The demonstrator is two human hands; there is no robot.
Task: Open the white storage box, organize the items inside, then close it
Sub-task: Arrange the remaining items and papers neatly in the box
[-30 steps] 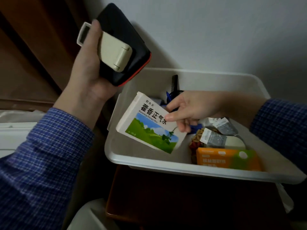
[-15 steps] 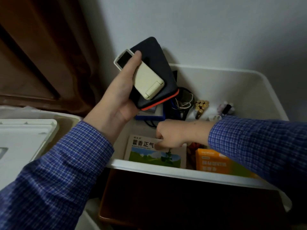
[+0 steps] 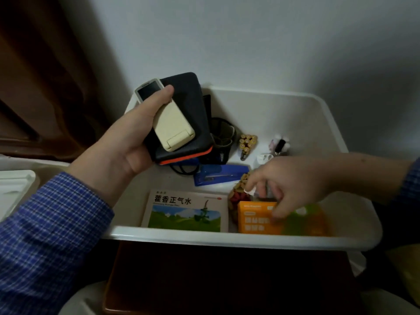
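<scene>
The white box (image 3: 227, 237) is seen open, its near rim just below both hands. Directly under the left hand (image 3: 127, 142), against the near wall, a medicine carton (image 3: 185, 211) is laid flat. Beside it, under the right hand (image 3: 293, 180), an orange-and-green carton (image 3: 256, 218) is touched by the downward-reaching fingers (image 3: 278, 209); whether it is merely touched or gripped cannot be told, as the hand is blurred. A small white packet (image 3: 251, 190) appears to be pinched between thumb and forefinger of that hand, just above a bag of snacks (image 3: 238, 196).

Left of the right hand, a blue stapler (image 3: 218, 176) is lying on the box floor. Beyond the right hand, a bundle of batteries (image 3: 247, 143) and a small dark bottle (image 3: 280, 144) are set near the far wall.

The left hand is held above the box's far left corner, clamped around a cream remote (image 3: 168, 121) stacked on a black pouch (image 3: 188, 114) with an orange edge; the thumb is pressed across the remote. Under the pouch, dark cables (image 3: 221, 130) are coiled.
</scene>
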